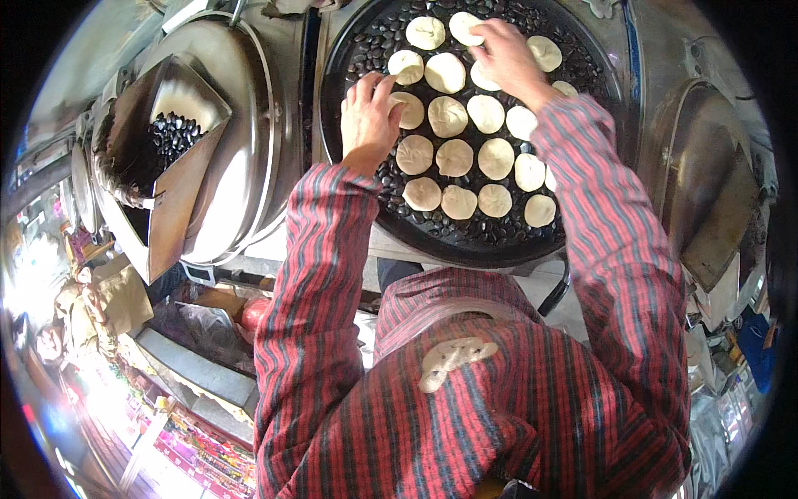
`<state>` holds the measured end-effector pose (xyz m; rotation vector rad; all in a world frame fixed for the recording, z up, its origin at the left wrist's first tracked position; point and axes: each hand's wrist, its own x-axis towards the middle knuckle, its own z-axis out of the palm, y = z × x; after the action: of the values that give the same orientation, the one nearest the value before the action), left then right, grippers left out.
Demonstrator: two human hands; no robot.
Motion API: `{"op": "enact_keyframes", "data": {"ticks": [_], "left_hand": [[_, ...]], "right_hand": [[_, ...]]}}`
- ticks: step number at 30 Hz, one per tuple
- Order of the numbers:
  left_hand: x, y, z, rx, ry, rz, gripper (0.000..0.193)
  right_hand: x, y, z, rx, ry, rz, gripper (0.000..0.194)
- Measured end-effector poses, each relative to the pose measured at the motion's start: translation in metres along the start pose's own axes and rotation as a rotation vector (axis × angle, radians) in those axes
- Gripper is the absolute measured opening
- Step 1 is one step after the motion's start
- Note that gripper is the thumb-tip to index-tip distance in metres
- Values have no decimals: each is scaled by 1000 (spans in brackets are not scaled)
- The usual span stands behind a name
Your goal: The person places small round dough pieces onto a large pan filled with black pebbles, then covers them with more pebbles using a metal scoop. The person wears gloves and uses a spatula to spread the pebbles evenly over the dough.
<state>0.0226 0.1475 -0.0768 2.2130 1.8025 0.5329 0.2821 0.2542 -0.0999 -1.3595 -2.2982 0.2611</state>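
Note:
Many pale, flat dough rounds lie in rough rows on a bed of black pebbles inside a large round dark pan. My right hand reaches to the far side of the pan, its fingertips on the right edge of one dough round. Beneath that palm, another round is partly covered. At the pan's left, my left hand hovers with fingers apart, its thumb and fingertips by the edge of a round. My right sleeve hides some rounds at the right.
Left of the pan stands a large round metal lid, with an open metal box on it holding black pebbles. A brush-like dark object rests at the box's side. Another round metal lid is at the right. A black handle juts near my waist.

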Motion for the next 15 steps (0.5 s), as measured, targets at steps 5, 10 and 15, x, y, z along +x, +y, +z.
{"op": "enact_keyframes", "data": {"ticks": [5, 10, 15], "left_hand": [[15, -3, 0, 207, -95, 106, 51], [13, -11, 6, 302, -180, 143, 46], [14, -12, 3, 333, -178, 177, 37]], "right_hand": [[9, -31, -7, 171, 9, -108, 26], [-111, -27, -81, 272, -40, 98, 24], [-241, -41, -139, 257, 15, 403, 17]]}}
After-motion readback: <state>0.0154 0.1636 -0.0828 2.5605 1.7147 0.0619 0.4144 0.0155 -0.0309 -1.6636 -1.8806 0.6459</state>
